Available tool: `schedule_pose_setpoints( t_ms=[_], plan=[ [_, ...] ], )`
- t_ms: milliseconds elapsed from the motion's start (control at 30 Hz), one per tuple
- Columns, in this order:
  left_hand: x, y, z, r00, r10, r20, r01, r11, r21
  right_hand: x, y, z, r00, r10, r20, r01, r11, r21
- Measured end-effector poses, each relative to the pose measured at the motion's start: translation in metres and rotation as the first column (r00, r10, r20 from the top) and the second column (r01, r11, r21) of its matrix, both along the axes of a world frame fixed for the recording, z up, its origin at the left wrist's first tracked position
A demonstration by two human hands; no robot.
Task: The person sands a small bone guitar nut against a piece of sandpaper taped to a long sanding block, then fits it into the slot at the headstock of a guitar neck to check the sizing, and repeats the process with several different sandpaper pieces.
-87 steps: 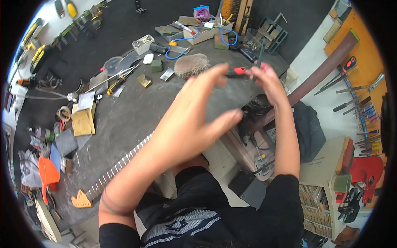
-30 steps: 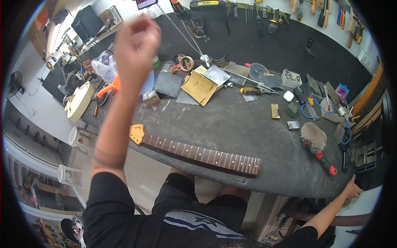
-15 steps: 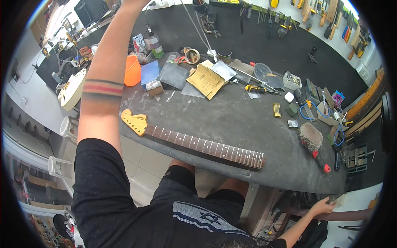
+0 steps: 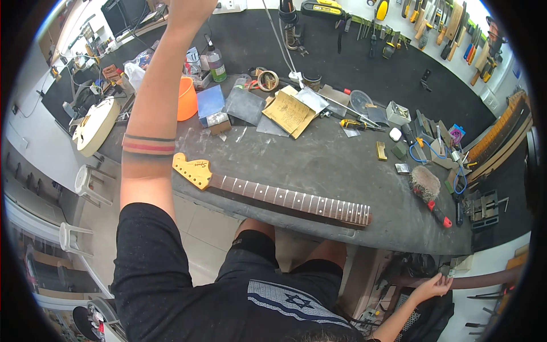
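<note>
My left arm reaches up across the left side, and my left hand (image 4: 195, 7) is cut off by the top edge, its fingers out of sight. Low at the right, beyond the bench's front edge, my right hand (image 4: 434, 287) has its fingers closed at a small greyish thing (image 4: 447, 272) that I cannot make out. A guitar neck (image 4: 290, 199) with a dark fretboard and a yellowish headstock (image 4: 192, 172) lies along the front of the dark workbench (image 4: 336, 165). Neither hand touches the neck.
Sandpaper sheets (image 4: 288, 114), an orange cup (image 4: 187, 100) and a spray bottle (image 4: 215, 61) stand or lie behind the neck. A yellow-black screwdriver (image 4: 359, 124), a brush with a red-tipped handle (image 4: 426, 185) and a vise (image 4: 484, 208) are rightward. A cream guitar body (image 4: 96, 126) is far left.
My right hand has shifted slightly left, its fingers still closed. My left arm has swung a little right, its hand still at the top edge. The view has shifted slightly; the neck stays put.
</note>
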State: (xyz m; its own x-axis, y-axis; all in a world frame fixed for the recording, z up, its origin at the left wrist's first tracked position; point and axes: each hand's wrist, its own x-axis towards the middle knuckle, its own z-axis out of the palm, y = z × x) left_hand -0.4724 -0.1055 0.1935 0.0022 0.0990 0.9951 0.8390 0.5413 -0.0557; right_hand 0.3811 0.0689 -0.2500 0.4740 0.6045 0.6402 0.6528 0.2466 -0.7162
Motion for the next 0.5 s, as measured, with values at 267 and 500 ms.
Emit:
schedule_pose_setpoints(
  t_ms=[267, 500],
  plan=[
    [0.095, -0.104, -0.145, 0.633, -0.524, 0.570, 0.727, 0.655, -0.206, -0.204, -0.063, 0.073, 0.691, 0.623, 0.368, -0.590, 0.779, -0.211],
    [0.129, -0.217, -0.299, 0.622, 0.009, 0.783, 0.635, 0.579, -0.512, -0.298, -0.096, 0.105, 0.331, 0.893, 0.305, -0.729, 0.448, -0.518]
  ],
)
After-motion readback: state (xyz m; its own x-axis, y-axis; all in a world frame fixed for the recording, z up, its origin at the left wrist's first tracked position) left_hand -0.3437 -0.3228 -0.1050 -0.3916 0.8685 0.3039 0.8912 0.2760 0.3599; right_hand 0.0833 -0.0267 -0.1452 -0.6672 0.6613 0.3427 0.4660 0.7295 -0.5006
